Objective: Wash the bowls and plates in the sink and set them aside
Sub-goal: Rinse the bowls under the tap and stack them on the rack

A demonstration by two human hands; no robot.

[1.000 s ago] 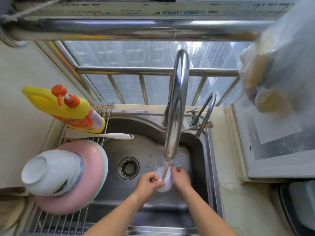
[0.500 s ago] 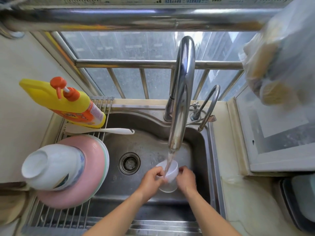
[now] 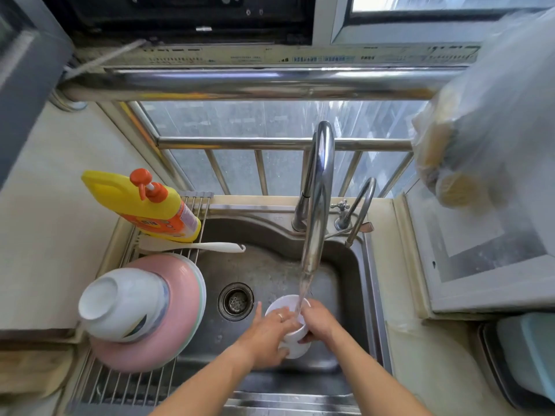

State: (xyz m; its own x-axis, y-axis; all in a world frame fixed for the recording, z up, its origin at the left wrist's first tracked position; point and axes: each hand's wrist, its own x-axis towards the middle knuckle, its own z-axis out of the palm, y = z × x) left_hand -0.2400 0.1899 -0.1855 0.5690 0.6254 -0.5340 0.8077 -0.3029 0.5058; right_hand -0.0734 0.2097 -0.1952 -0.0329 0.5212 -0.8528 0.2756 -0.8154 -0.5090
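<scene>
I see both hands clamped on a white cup point(image 3: 288, 307), left hand point(image 3: 267, 334), right hand point(image 3: 319, 324), under running faucet point(image 3: 318, 205), over sink point(image 3: 270, 265)

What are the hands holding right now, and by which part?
Both hold a small white cup under the tap stream: the right hand grips its side wall, the left hand holds the other side, fingers over the rim.

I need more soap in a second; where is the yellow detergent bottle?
In the head view the yellow detergent bottle stands at the far end of the drying rack, left of the sink, just behind the white spoon.
</scene>
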